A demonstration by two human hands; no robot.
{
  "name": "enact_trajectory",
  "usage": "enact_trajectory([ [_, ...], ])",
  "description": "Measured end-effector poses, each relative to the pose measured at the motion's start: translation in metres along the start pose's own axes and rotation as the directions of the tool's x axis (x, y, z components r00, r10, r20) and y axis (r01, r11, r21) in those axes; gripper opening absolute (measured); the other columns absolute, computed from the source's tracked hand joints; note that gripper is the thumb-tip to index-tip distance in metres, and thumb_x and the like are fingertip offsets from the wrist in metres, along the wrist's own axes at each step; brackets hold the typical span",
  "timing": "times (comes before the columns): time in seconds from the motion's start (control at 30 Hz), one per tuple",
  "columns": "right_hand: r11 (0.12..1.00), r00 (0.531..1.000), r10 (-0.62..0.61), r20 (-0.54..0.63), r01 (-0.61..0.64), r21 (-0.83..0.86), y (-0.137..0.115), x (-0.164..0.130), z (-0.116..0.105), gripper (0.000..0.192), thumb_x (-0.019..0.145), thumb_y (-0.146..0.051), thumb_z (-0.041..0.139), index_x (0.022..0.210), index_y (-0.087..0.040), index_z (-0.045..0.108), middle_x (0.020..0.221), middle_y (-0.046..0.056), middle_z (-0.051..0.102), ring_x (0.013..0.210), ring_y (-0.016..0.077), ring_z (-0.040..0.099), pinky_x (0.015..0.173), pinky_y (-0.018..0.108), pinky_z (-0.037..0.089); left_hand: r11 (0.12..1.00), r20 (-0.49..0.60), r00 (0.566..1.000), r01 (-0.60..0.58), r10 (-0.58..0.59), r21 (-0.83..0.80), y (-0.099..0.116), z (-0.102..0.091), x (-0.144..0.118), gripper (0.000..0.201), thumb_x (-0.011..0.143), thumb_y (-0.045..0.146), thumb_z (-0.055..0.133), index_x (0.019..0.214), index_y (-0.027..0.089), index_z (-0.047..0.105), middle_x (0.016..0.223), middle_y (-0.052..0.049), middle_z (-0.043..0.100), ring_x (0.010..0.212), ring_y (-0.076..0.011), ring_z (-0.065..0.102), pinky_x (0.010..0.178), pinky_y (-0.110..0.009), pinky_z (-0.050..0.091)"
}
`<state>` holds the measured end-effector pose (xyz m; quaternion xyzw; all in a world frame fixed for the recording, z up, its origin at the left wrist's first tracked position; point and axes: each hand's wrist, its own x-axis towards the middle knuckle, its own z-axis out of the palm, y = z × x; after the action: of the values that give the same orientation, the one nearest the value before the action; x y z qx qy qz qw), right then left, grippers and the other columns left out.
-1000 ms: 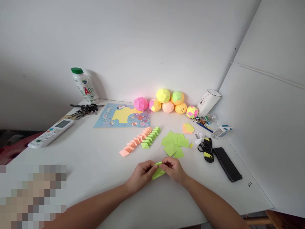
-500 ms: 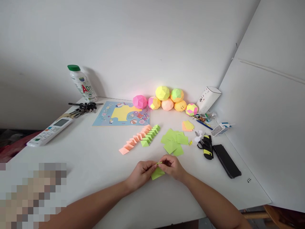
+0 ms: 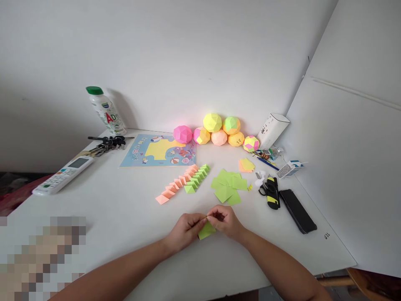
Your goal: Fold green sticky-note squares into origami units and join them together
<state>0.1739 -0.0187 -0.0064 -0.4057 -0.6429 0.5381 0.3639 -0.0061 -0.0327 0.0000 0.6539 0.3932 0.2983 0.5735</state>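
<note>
Between my two hands is a green paper square (image 3: 206, 231), its upper edge pinched by the fingertips. My left hand (image 3: 187, 229) closes on the paper's upper left, and my right hand (image 3: 226, 220) grips it at the upper right; the fingers hide much of that edge. Just beyond them lies a loose pile of green paper squares (image 3: 224, 187). Farther left, a row of folded peach paper pieces (image 3: 175, 186) runs diagonally beside a row of folded green pieces (image 3: 196, 179).
Paper balls (image 3: 219, 137) stand along the wall. A blue card (image 3: 131, 156), bottle (image 3: 105, 110), keys (image 3: 109, 144) and remote control (image 3: 62, 175) occupy the left. On the right are scissors (image 3: 263, 189), a black-and-yellow cutter (image 3: 272, 193), a phone (image 3: 297, 211) and a small box (image 3: 290, 169).
The fingertips have drawn closer together along the paper's upper edge, and less of that edge shows. The whole view has shifted slightly; objects on the table stay in place.
</note>
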Motion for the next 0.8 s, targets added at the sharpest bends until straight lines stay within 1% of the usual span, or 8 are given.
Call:
enact_trajectory([
  [0.13, 1.000, 1.000, 0.012, -0.004, -0.012, -0.026, -0.0010, -0.0009, 0.0014, 0.006, 0.072, -0.019, 0.060, 0.068, -0.014, 0.058, 0.057, -0.003, 0.051, 0.048, 0.0071, 0.042, 0.046, 0.020, 0.036, 0.998, 0.011, 0.999, -0.047, 0.047, 0.038, -0.0013, 0.0011, -0.0002, 0.040, 0.088, 0.039, 0.040, 0.059, 0.014, 0.052, 0.053, 0.004, 0.036, 0.051, -0.0083, 0.030, 0.048, -0.021, 0.027],
  [0.23, 0.998, 0.998, 0.060, -0.024, -0.060, -0.006, -0.0022, -0.0018, 0.0020, 0.006, 0.070, -0.016, 0.058, 0.066, -0.014, 0.056, 0.054, -0.004, 0.050, 0.045, 0.0069, 0.044, 0.043, 0.019, 0.036, 0.999, 0.009, 0.999, -0.047, 0.047, 0.020, -0.0009, 0.0015, -0.0011, 0.040, 0.088, 0.039, 0.040, 0.059, 0.014, 0.054, 0.053, 0.003, 0.038, 0.051, -0.0087, 0.031, 0.048, -0.021, 0.027],
  [0.33, 0.988, 0.990, 0.133, -0.042, -0.129, 0.083, -0.0027, -0.0012, 0.0005, 0.008, 0.073, -0.019, 0.057, 0.067, -0.015, 0.054, 0.051, -0.005, 0.049, 0.041, 0.0079, 0.047, 0.041, 0.020, 0.038, 0.998, 0.017, 1.000, 0.010, -0.009, -0.064, -0.0002, 0.0011, -0.0025, 0.038, 0.088, 0.040, 0.040, 0.070, 0.014, 0.061, 0.059, 0.000, 0.050, 0.054, -0.0098, 0.039, 0.050, -0.022, 0.033],
  [0.4, 0.977, 0.988, 0.145, -0.058, -0.133, 0.167, -0.0028, 0.0003, -0.0014, 0.010, 0.076, -0.022, 0.056, 0.069, -0.016, 0.051, 0.051, -0.004, 0.051, 0.040, 0.0087, 0.049, 0.040, 0.021, 0.040, 0.991, 0.007, 0.998, 0.061, -0.060, -0.120, 0.0003, 0.0005, -0.0030, 0.037, 0.088, 0.042, 0.041, 0.076, 0.014, 0.063, 0.061, 0.000, 0.054, 0.052, -0.0098, 0.042, 0.049, -0.022, 0.034],
  [0.53, 0.951, 0.990, 0.116, -0.079, -0.087, 0.297, -0.0028, 0.0029, -0.0037, 0.015, 0.080, -0.030, 0.056, 0.076, -0.017, 0.049, 0.059, -0.003, 0.055, 0.045, 0.0087, 0.050, 0.045, 0.022, 0.043, 0.976, -0.100, 0.988, 0.092, -0.113, -0.196, 0.0019, 0.0001, -0.0016, 0.035, 0.086, 0.044, 0.044, 0.076, 0.015, 0.060, 0.058, 0.001, 0.054, 0.049, -0.0096, 0.046, 0.048, -0.022, 0.038],
  [0.63, 0.963, 0.995, 0.093, 0.030, -0.098, 0.249, -0.0023, 0.0027, -0.0025, 0.018, 0.076, -0.030, 0.063, 0.084, -0.016, 0.054, 0.066, -0.002, 0.055, 0.053, 0.0091, 0.051, 0.049, 0.022, 0.043, 0.957, -0.175, 0.976, 0.078, -0.131, -0.280, 0.0028, 0.0009, 0.0003, 0.031, 0.084, 0.046, 0.048, 0.083, 0.016, 0.057, 0.063, 0.000, 0.059, 0.053, -0.0115, 0.053, 0.053, -0.023, 0.042],
  [0.7, 0.977, 0.992, 0.097, 0.083, -0.110, 0.181, -0.0021, 0.0021, -0.0017, 0.018, 0.076, -0.030, 0.064, 0.082, -0.015, 0.057, 0.066, -0.001, 0.055, 0.055, 0.0092, 0.051, 0.052, 0.022, 0.043, 0.941, -0.201, 0.968, 0.081, -0.153, -0.329, 0.0027, 0.0015, 0.0009, 0.030, 0.084, 0.047, 0.048, 0.084, 0.017, 0.053, 0.063, 0.000, 0.061, 0.055, -0.0129, 0.056, 0.054, -0.024, 0.042],
  [0.8, 0.979, 0.990, 0.137, 0.034, -0.140, 0.147, -0.0022, 0.0021, -0.0022, 0.018, 0.079, -0.033, 0.060, 0.078, -0.015, 0.056, 0.062, -0.002, 0.053, 0.054, 0.0096, 0.050, 0.052, 0.023, 0.043, 0.939, -0.174, 0.972, 0.090, -0.155, -0.332, 0.0022, 0.0017, 0.0002, 0.028, 0.085, 0.046, 0.047, 0.080, 0.018, 0.050, 0.065, -0.001, 0.063, 0.060, -0.0140, 0.058, 0.058, -0.025, 0.044],
])
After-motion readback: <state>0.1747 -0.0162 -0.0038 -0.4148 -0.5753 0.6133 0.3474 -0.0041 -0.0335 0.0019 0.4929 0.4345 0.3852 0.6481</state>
